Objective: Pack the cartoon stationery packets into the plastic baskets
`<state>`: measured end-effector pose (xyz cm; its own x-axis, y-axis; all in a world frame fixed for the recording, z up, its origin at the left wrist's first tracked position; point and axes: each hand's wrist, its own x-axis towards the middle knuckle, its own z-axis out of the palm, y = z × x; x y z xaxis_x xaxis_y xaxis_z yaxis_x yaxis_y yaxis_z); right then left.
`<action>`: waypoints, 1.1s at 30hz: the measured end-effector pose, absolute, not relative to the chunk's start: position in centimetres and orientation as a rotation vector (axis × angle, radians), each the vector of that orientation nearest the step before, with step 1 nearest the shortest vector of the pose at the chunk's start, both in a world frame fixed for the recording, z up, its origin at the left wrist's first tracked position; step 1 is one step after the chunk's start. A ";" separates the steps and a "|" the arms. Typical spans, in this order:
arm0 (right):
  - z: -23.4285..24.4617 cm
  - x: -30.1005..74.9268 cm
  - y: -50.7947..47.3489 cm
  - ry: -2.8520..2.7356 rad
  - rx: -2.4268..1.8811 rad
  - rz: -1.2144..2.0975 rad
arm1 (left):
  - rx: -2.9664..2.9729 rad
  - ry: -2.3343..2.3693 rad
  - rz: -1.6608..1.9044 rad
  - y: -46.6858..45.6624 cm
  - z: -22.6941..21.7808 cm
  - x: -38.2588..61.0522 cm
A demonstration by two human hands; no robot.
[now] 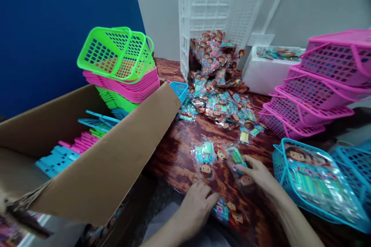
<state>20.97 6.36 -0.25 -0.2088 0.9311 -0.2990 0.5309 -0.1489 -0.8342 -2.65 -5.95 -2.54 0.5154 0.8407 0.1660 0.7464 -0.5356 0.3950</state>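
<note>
My right hand (257, 171) grips a clear printed packet (237, 156) with green strips inside and a cartoon face at its lower end. My left hand (198, 202) rests low over the table, fingers bent and thumb apart, holding nothing that I can see. Its fingertips are at the lower end of another packet (206, 152) with pale green strips. Beside that one shows a cartoon face with red hair (220, 152). More packets (228, 212) lie at the near table edge, between my hands. A blue basket (279, 166) filled with similar packets stands right of my right hand.
A large heap of packets (214, 100) spills from a tipped white crate (185, 27). Stacked pink baskets (315, 88) and a white box (257, 73) stand at right. At left, an open cardboard box (130, 162) holds stacked green baskets (101, 50) and pink ones. The table (174, 146) is reddish-brown.
</note>
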 end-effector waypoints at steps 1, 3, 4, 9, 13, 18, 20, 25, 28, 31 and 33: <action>-0.1 19.9 6.2 -1.538 -1.520 1.428 | 2.472 1.340 0.568 -6.1 -2.7 -2.6; 0.1 17.1 5.8 -1.413 -1.438 1.512 | 2.442 1.335 0.730 -6.4 -3.2 -2.4; 0.1 15.6 5.7 -1.513 -1.516 1.436 | 2.430 1.327 0.800 -6.4 -3.6 -2.3; -0.4 9.8 6.3 -1.831 -1.798 0.966 | 2.416 1.282 0.917 -6.1 -5.0 -2.2; -0.5 8.1 7.1 -2.043 -1.811 0.831 | 2.366 1.267 0.772 -5.7 -4.1 -2.7; -0.1 9.2 9.4 -2.243 -1.801 0.919 | 2.331 1.271 0.729 -5.0 -2.3 -4.9; 0.7 10.6 9.8 -2.269 -1.796 0.898 | 2.323 1.305 0.736 -4.9 -2.1 -5.9; 3.0 13.9 7.6 -2.280 -1.773 0.608 | 2.299 1.365 0.752 -4.8 -2.6 -7.4; 2.7 15.2 5.4 -2.338 -1.756 0.314 | 2.270 1.379 0.777 -4.5 -2.9 -7.5; 1.4 16.3 4.0 -2.413 -1.794 0.319 | 2.290 1.354 0.751 -4.0 -2.6 -7.3; 0.7 17.2 3.7 -2.388 -1.883 0.467 | 2.349 1.322 0.692 -3.8 -2.1 -7.1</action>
<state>17.17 3.72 0.68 -0.2494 0.9589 -0.1350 0.9392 0.2055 -0.2753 -7.12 -3.75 -2.13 0.4433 0.8637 0.2397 0.6890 -0.4994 0.5253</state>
